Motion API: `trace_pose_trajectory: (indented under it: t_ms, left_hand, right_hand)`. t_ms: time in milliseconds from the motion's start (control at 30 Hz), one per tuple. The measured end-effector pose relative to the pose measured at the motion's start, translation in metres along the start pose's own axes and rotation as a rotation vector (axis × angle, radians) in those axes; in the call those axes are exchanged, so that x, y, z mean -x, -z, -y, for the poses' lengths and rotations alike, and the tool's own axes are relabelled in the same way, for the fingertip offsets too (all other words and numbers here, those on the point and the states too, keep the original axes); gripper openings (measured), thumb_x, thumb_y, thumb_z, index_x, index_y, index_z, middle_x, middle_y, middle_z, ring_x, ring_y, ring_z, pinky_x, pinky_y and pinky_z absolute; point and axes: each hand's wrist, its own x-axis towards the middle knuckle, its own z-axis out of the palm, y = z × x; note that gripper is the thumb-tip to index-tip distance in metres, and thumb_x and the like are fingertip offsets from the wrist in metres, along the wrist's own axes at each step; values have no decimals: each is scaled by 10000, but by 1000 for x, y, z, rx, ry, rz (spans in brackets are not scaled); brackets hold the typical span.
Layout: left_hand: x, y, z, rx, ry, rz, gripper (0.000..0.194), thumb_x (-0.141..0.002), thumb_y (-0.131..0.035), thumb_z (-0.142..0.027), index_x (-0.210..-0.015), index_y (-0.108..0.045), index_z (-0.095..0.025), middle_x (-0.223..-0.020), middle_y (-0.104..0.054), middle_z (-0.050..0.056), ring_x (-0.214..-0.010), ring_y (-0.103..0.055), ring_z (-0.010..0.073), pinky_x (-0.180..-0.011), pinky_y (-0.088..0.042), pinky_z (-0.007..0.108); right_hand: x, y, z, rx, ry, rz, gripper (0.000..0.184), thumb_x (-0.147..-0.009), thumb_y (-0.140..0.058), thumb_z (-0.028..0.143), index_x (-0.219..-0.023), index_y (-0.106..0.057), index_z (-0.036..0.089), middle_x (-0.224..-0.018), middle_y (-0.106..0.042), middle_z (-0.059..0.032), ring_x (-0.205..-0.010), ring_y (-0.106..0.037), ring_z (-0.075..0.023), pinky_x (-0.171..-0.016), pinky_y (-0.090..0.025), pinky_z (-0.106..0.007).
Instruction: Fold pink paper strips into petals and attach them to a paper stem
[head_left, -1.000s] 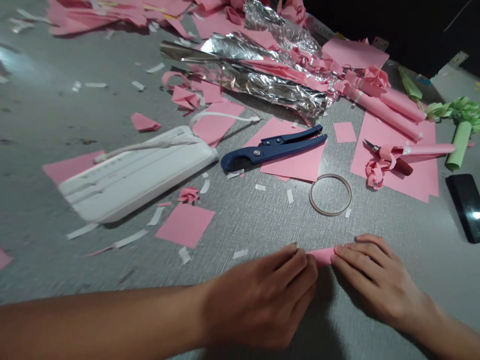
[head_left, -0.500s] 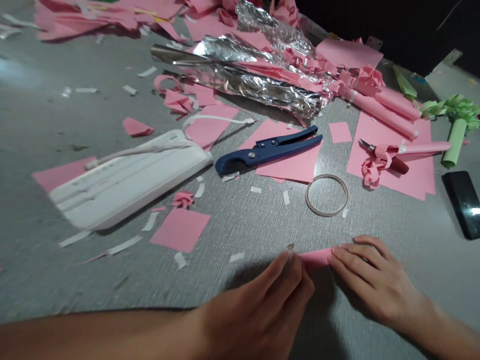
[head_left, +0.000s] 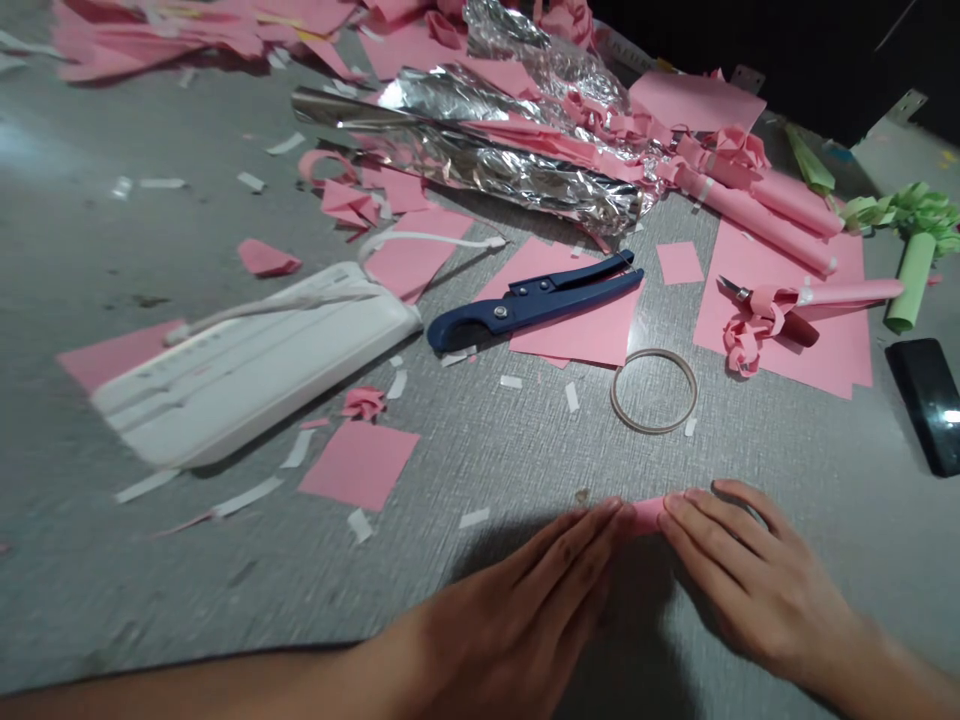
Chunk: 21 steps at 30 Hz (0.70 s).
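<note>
A small roll of pink paper [head_left: 646,516] lies across the near part of the table, and only its middle shows between my hands. My left hand [head_left: 544,580] covers its left end, fingers pressed together on it. At the other end my right hand [head_left: 739,560] grips the roll with fingertips bunched. A thin round ring [head_left: 654,428] lies flat just beyond the hands. Farther off, a blue cutter-like hand tool [head_left: 532,300] rests on pink sheets. A pink paper square [head_left: 358,464] lies to the left.
A white power-strip-like box [head_left: 259,375] with a cord sits at left. Crumpled foil [head_left: 487,160] and pink paper rolls [head_left: 757,220] lie at the back. A small knife [head_left: 780,318] is among pink curls at right, near a black phone [head_left: 926,405]. White paper scraps [head_left: 474,518] are scattered about.
My left hand has slid right along the pink roll and flattened over its end, so less of the roll shows. My right hand has barely moved.
</note>
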Motion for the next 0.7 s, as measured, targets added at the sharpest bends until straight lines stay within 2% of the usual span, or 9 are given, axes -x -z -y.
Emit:
trace_pose_trajectory:
  t_ms: [100,200,300,367,433,567,700]
  left_hand:
    - [4,-2,-2,13,48,-10,486,-1042,-446,-186,-1454,-679,-75,-1534,-666,154,-1420,-618,299,-1202,-458,426]
    - [7,0,-5,8,81,22,471,-1077,-415,-200,-1436,-697,-83,-1568,-643,129,-1444,-593,274,-1251,-413,412]
    - [10,1,-7,0,84,68,461,-1101,-404,-201,-1453,-686,-105,-1563,-651,106,-1444,-590,242,-1362,-250,422]
    - [12,1,-7,-4,95,67,461,-1107,-399,-200,-1466,-676,-116,-1566,-650,92,-1446,-584,226,-1399,-146,425]
    - [15,1,-6,-8,104,66,457,-1108,-416,-221,-1475,-669,-124,-1567,-649,84,-1463,-567,224,-1407,-111,421]
    - [16,3,-2,-15,96,71,457,-1094,-439,-228,-1478,-666,-127,-1567,-646,81,-1506,-524,238,-1409,-116,418]
    - [17,7,-2,-13,83,69,481,-1085,-416,-210,-1495,-650,-118,-1603,-610,92,-1491,-546,250,-1409,-127,436]
  right_hand:
    - [7,-2,3,3,-10,19,440,-1080,-400,19,-1424,-675,11,-1478,-716,-161,-1349,-620,-309,-1224,-353,-531]
    - [15,-4,7,10,-59,40,425,-1107,-459,70,-1497,-624,34,-1573,-648,-136,-1451,-562,-293,-1327,-230,-534]
    - [19,-5,11,23,-119,50,400,-1123,-504,108,-1502,-625,69,-1593,-635,-99,-1491,-541,-262,-1375,-141,-532]
    - [19,-5,13,25,-140,45,377,-1128,-505,116,-1476,-647,87,-1575,-655,-82,-1482,-560,-245,-1386,-121,-527]
    - [17,-4,14,24,-151,35,365,-1128,-497,115,-1451,-667,103,-1554,-674,-70,-1457,-591,-230,-1393,-111,-513]
    - [20,-1,14,43,-182,20,363,-1127,-488,129,-1430,-687,129,-1535,-690,-62,-1428,-626,-217,-1396,-114,-477]
    - [28,1,12,72,-216,10,367,-1117,-505,129,-1431,-693,154,-1530,-695,-38,-1425,-628,-236,-1394,-125,-481]
